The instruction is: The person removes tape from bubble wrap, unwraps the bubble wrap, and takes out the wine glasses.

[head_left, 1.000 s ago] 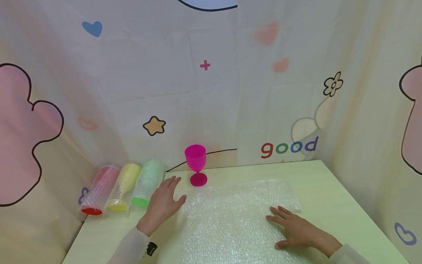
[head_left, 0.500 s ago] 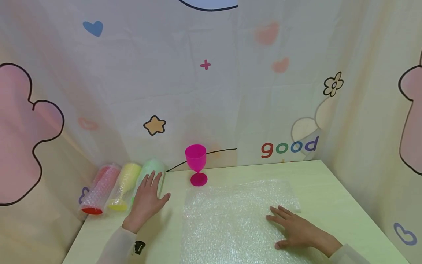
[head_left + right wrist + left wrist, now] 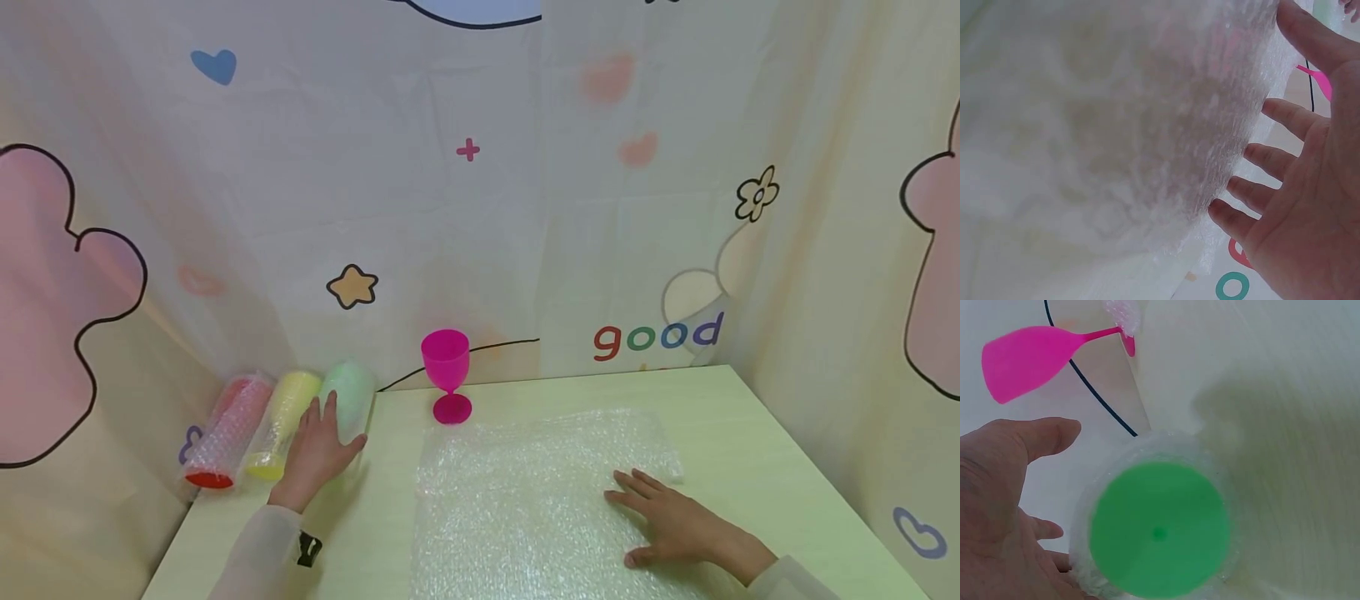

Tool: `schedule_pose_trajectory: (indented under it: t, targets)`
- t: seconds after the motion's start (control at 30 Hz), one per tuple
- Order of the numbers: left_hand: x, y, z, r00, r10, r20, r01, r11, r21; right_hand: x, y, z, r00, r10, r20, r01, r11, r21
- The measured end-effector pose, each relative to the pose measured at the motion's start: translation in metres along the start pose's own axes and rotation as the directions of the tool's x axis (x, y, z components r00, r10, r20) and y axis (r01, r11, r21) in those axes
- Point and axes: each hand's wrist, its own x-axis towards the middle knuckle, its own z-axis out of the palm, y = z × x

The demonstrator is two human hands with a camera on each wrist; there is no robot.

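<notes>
A goblet with a green base (image 3: 1160, 531), wrapped in bubble wrap, lies on the table at the left. My left hand (image 3: 318, 454) is over its near part, fingers at its left side and thumb spread away on the right. In the left wrist view the thumb (image 3: 1054, 437) stands apart from the wrap. My right hand (image 3: 671, 521) rests with fingers spread on a flat sheet of bubble wrap (image 3: 517, 500); its fingertips touch the sheet in the right wrist view. A bare pink goblet (image 3: 446, 360) stands upright behind the sheet.
Left of the green one lie a yellow wrapped goblet (image 3: 288, 408) and a red wrapped goblet (image 3: 232, 425), side by side. A printed curtain (image 3: 495, 250) closes off the back and sides of the pale table (image 3: 742, 442).
My left hand has moved left, from beside the sheet and pink goblet to over the green wrapped goblet. The right hand has stayed on the sheet.
</notes>
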Motion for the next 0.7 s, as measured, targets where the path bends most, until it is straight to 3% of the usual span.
schedule_pose_trajectory:
  t: [0.23, 0.7]
  targets:
    - [0.004, -0.004, 0.003, 0.998, -0.05, 0.035, 0.051, 0.999, -0.014, 0.0, 0.001, 0.002, 1.0, -0.003, -0.006, 0.003, 1.0, 0.0]
    - [0.012, -0.007, 0.005, 0.998, -0.062, 0.02, 0.061, 0.998, 0.035, -0.001, 0.001, 0.001, 1.0, 0.008, -0.007, -0.008, 1.0, 0.003]
